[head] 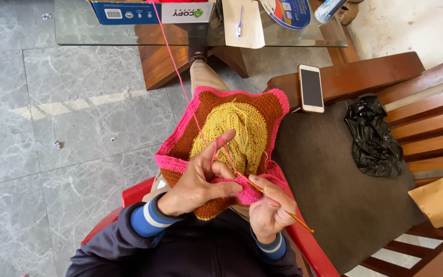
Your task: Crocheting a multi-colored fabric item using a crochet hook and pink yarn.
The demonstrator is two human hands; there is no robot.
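My left hand (196,179) pinched the pink edge of the crocheted square (232,133) lying on my lap, pink yarn (173,61) over its forefinger. My right hand's (270,208) grip clenched the crochet hook (273,202), its tip seemingly buried in stitches.

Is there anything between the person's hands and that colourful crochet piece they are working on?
Nothing visible. The left hand grips the pink edge of the crochet piece, with pink yarn over its forefinger. The right hand holds the crochet hook, its tip at that edge.

Floor (52,128) left lies open — bench arm (349,79), phone (311,88) crowd right.
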